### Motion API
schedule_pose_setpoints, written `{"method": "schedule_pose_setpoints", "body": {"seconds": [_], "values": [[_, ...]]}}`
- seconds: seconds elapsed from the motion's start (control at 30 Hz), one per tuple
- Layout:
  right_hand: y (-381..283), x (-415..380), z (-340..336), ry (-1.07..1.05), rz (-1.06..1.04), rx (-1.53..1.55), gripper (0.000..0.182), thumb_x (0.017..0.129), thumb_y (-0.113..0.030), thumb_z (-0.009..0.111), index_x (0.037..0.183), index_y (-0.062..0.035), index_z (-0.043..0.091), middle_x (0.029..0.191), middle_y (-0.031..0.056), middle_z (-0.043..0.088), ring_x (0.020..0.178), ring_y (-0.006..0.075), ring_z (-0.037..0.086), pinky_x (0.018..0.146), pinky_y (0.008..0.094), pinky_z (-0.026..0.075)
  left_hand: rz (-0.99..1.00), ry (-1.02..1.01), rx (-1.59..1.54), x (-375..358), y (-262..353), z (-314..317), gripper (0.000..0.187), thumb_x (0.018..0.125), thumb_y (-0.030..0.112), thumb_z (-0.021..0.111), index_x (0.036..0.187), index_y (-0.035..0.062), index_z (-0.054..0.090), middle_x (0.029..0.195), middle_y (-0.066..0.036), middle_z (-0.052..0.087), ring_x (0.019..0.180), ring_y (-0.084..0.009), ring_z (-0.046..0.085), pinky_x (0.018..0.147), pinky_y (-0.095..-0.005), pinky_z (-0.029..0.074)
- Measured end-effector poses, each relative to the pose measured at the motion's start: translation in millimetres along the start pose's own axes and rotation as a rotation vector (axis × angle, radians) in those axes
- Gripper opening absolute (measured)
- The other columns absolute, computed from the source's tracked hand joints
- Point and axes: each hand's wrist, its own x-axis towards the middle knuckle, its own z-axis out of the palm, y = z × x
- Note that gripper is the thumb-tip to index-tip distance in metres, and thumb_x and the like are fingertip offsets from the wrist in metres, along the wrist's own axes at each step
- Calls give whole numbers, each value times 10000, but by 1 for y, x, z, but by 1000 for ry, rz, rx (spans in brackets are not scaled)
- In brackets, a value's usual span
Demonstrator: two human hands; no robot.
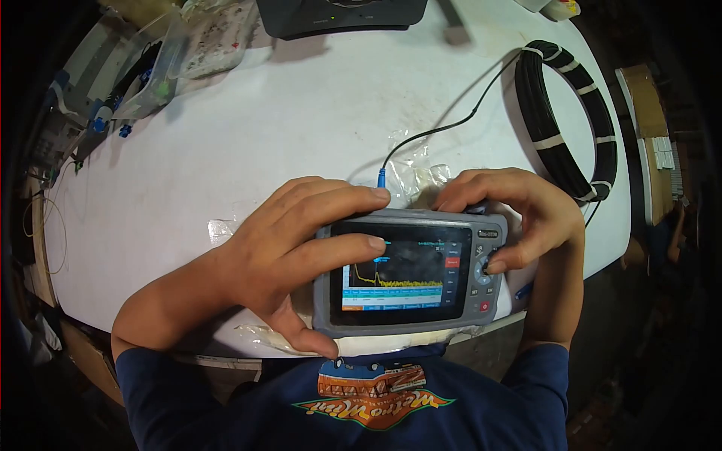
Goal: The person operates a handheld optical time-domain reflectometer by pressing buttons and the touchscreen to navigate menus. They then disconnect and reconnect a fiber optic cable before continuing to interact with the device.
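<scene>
A grey handheld mini OTDR point(398, 270) lies near the table's front edge, its lit screen showing a yellow trace above a table of values. My left hand point(286, 240) grips its left side, thumb at the lower edge, one finger over the screen and another at the top edge beside a blue connector point(381, 178). My right hand point(523, 214) wraps round the right end, with the thumb on the round keypad point(485, 268). From the blue connector at the top, a thin black cable point(432, 131) runs to a coil of black cable point(543, 113) bound with white ties.
A black device point(342, 22) stands at the table's far edge. Clear plastic bins point(154, 79) with blue-ended parts sit at the back left. Tape and clear film point(421, 169) lie just behind the OTDR. Cardboard boxes point(647, 105) stand beyond the right edge.
</scene>
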Motion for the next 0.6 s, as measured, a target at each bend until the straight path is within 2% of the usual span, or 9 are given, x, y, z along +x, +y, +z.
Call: {"method": "schedule_pose_setpoints", "body": {"seconds": [0.6], "values": [[0,0,-1,6,4,-37,668,695,-193,915,1275,26,665,1267,162,679,1202,282,640,1067,402,477,4,-4,8,-1,0,0,930,753,746,745,1362,64,573,1420,-268,530,1205,-420,600,984,-514,479]]}}
